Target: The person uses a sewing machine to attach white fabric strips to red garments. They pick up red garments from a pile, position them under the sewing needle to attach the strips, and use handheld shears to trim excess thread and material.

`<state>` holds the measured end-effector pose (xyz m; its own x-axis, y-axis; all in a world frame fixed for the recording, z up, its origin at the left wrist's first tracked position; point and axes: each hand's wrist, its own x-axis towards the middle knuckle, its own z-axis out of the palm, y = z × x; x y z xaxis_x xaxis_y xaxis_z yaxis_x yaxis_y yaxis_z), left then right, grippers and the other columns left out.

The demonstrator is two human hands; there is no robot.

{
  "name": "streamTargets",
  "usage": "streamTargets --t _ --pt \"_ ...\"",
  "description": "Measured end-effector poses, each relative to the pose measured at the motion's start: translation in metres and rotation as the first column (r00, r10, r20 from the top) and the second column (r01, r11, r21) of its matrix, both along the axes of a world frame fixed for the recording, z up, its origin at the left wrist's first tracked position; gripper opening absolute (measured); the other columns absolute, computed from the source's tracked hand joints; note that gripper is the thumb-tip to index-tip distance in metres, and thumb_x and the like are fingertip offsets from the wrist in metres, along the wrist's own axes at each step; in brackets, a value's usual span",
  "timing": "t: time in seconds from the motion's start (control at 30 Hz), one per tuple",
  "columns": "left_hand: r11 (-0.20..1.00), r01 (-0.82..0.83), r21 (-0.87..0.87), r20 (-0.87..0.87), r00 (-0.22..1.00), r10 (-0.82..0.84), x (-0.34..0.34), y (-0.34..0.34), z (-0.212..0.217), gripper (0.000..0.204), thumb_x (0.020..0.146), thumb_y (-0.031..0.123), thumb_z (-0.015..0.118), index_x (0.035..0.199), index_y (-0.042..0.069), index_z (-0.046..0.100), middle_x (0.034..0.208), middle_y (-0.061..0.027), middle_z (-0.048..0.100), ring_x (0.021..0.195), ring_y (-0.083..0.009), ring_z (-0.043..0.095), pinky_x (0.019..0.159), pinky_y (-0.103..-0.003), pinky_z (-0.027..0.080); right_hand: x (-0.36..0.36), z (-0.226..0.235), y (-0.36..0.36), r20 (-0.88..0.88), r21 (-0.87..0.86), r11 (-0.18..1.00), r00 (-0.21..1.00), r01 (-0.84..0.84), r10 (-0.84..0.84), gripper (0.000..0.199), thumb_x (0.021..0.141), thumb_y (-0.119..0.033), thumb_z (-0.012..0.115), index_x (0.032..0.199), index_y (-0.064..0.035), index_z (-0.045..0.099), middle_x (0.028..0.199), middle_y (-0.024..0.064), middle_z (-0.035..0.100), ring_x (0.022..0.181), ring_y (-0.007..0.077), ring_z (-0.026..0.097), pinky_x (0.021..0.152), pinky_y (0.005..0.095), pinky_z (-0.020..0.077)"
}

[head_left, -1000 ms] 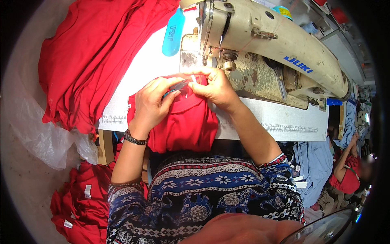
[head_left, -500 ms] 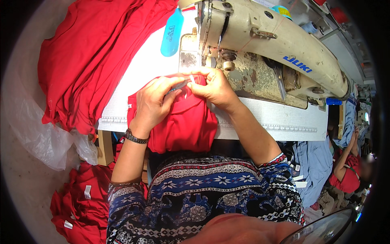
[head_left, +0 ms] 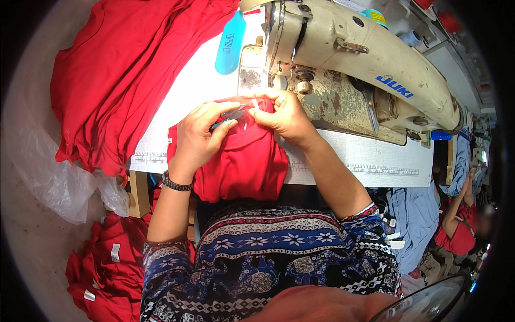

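A bunched red garment (head_left: 244,166) lies at the table's front edge, under both my hands. My left hand (head_left: 197,137) is closed around small thread snips (head_left: 236,114) with a bit of blue at the handle; the metal blades point toward my right hand. My right hand (head_left: 287,115) pinches the garment's upper edge between thumb and fingers, beside a small white label or tape (head_left: 255,103). The blade tips are close to that pinch; whether they touch cloth or thread I cannot tell.
A cream sewing machine (head_left: 343,48) stands just beyond my right hand. Red fabric (head_left: 118,70) is heaped at the far left near a blue, rounded flat piece (head_left: 230,45). More red garments (head_left: 110,268) lie lower left. Another person (head_left: 456,228) sits at the right.
My left hand has shifted slightly left and turned, so more of the snips shows between thumb and fingers. My right hand keeps its pinch on the red garment.
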<state>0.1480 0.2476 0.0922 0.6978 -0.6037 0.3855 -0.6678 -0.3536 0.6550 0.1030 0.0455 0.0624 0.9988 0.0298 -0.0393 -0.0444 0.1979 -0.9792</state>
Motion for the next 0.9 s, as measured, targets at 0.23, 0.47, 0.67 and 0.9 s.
streamTargets --t 0.23,0.47,0.67,0.9 --pt "1.0 0.009 0.007 0.057 0.998 -0.009 0.0013 -0.0043 -0.0014 0.028 0.077 0.0 0.068 0.105 0.005 0.067 0.088 -0.0093 0.067 0.078 -0.0236 0.065 0.071 -0.032 0.05 0.0005 -0.0022 -0.002 0.035 -0.054 0.998 0.999 -0.036 0.037 0.031 0.086 0.001 0.064 0.116 0.0032 0.06 0.097 0.0037 0.066 0.082 0.0069 0.061 0.076 0.0221 0.051" --pt "1.0 0.024 -0.015 0.045 0.999 -0.023 0.0004 -0.0073 -0.0004 0.026 0.078 0.0 0.068 0.104 0.005 0.068 0.088 -0.0095 0.067 0.078 -0.0233 0.065 0.07 -0.032 0.05 0.0002 -0.0027 0.0001 0.035 -0.003 1.0 0.999 -0.023 0.023 0.031 0.086 0.001 0.063 0.117 0.0032 0.06 0.098 0.0036 0.066 0.082 0.0071 0.061 0.077 0.0221 0.0506" --pt "0.999 0.031 -0.035 0.04 0.999 -0.029 0.0018 -0.0072 -0.0042 0.026 0.078 0.0 0.068 0.104 0.004 0.068 0.089 -0.0095 0.068 0.079 -0.0223 0.066 0.071 -0.031 0.05 -0.0002 0.0027 -0.0008 0.026 -0.014 0.999 0.999 -0.045 0.045 0.032 0.086 0.0 0.063 0.118 0.0031 0.06 0.098 0.0033 0.066 0.083 0.007 0.061 0.078 0.0222 0.0501" --pt "0.998 0.034 -0.054 -0.004 0.999 -0.034 0.0021 -0.0074 -0.0075 0.024 0.081 0.001 0.068 0.105 0.003 0.067 0.091 -0.0093 0.068 0.082 -0.0211 0.066 0.073 -0.029 0.05 0.0006 -0.0011 -0.002 0.008 0.026 0.999 0.999 -0.044 0.044 0.032 0.085 -0.001 0.065 0.117 0.0027 0.061 0.1 0.0045 0.067 0.086 0.0076 0.061 0.08 0.0229 0.0505"
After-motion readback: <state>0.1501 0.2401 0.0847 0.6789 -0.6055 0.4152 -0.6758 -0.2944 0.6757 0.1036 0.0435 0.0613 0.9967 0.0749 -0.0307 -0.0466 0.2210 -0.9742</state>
